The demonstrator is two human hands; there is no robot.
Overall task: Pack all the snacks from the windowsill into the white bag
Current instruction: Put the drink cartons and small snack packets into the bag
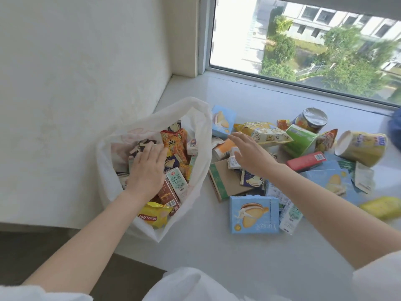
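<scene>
The white bag (196, 118) sits open at the left end of the windowsill (217, 257), against the wall, already crowded with packets. The left hand (147, 168) lies flat on the heap inside it, fingers straight and spread, pressing rather than gripping; much of what lies beneath the palm is hidden. Around it show an orange snack pack (174, 144), a milk carton (178, 183) and, at the near edge of the bag, a yellow Lay's chip packet (154, 216).

The right hand (249, 153) hovers over the loose pile just right of the bag, fingers extended and relaxed, holding nothing. Small cartons under it are partly covered and hard to identify (only a white label edge is visible).

Still on the sill are a blue biscuit box (252, 215) nearest the person, another blue box (223, 121) standing beside the bag's rim, a yellow popcorn bag (264, 132), a green tub (301, 140) on its side, a foil-lidded can (312, 122), a tipped paper cup (362, 147), a red box (306, 160) and a flattened brown carton (225, 181). A yellow packet (382, 207) at the right is blurred, and a dark blue object at the frame's right edge is cut off.
</scene>
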